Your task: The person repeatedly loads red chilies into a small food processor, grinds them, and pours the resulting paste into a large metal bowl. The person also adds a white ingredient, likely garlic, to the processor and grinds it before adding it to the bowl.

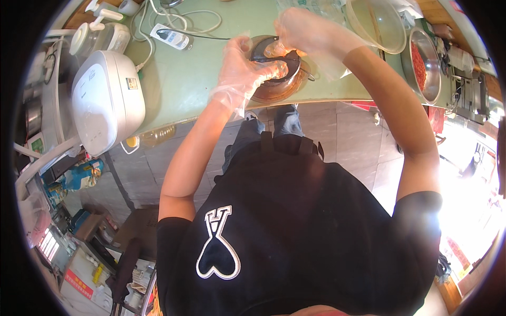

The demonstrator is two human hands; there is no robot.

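Note:
A clear plastic glove covers my left hand (pixel 247 71), whose thumb and fingers straddle the near left rim of a round dark container (pixel 290 65) on the green tabletop. Orange-red residue marks the thumb. My right hand (pixel 294 33), gloved too and somewhat blurred, is at the container's far right edge; its fingertips reach down to orange-red matter there. What those fingertips hold, if anything, is hidden. Under the container spreads a brownish, stained round base (pixel 276 94). A thin bent metal piece (pixel 311 76) sticks out at its right.
On the left stand a white rice cooker (pixel 101 102) and pump bottles (pixel 112 37). A power strip (pixel 172 36) with cables lies behind my left hand. To the right are a clear plastic tub (pixel 379 27) and a steel bowl (pixel 434 75) of red crumbly food. The table edge (pixel 189 118) runs before me.

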